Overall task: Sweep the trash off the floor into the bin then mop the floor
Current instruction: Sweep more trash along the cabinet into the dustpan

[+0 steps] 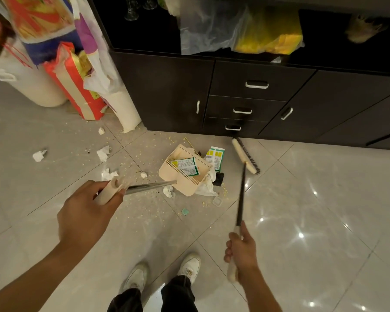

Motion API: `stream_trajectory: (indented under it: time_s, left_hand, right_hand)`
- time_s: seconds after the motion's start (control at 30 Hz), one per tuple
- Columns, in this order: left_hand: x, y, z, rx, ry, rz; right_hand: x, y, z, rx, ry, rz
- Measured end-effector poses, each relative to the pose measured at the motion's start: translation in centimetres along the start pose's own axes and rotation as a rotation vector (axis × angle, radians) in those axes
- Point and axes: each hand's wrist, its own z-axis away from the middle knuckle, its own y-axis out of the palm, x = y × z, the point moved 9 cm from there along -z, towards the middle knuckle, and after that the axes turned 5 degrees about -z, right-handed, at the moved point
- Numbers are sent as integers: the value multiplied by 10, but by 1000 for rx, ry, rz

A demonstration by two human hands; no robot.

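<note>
left hand [88, 210] curled round the cream grip on the handle of the dustpan [187, 188]; right hand [242, 248] gripped the stick of the broom [245, 155]. the dustpan sat on the floor [302, 199] ahead, a packet [186, 166] inside, the broom head to its right near the dark cabinet [167, 93]. tissue scraps [103, 153] and crumbs [137, 171] lay scattered to its left

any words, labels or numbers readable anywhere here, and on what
Nothing can be read.
Green and white sachet in the dustpan: printed text, too small and blurred.
Green and yellow sachet on the floor beside it: print unreadable.
Red and gold bag by the cabinet: pattern only, no legible words.
</note>
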Motion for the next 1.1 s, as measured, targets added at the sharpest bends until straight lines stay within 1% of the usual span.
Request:
stream_trajectory:
  time_s: [0.1, 0.2, 0.37, 0.53, 0.73, 0.83, 1.1]
  left_hand:
    - [7, 0, 1, 3, -33, 23]
    - [18, -2, 0, -4, -67, 28]
    - [40, -12, -2, -9, -112, 18]
    - [59, -34, 3, 5, -125, -28]
    - [83, -58, 9, 41, -7, -117]
    - [101, -65, 11, 63, 35, -139]
    - [144, -79, 17, 123, 136, -142]
  right_hand:
    - [30, -11, -31, -47, -5, -28]
    - [54, -8, -63, -80, 7, -5]
    - [64, 30, -86, 19, 44, 125]
    - [40, 64, -60, 137, 48, 322]
    - [-1, 80, -9, 208, 65, 394]
    - [-19, 77, 17, 190, 72, 374]
    - [-53, 68, 66, 58, 36, 265]
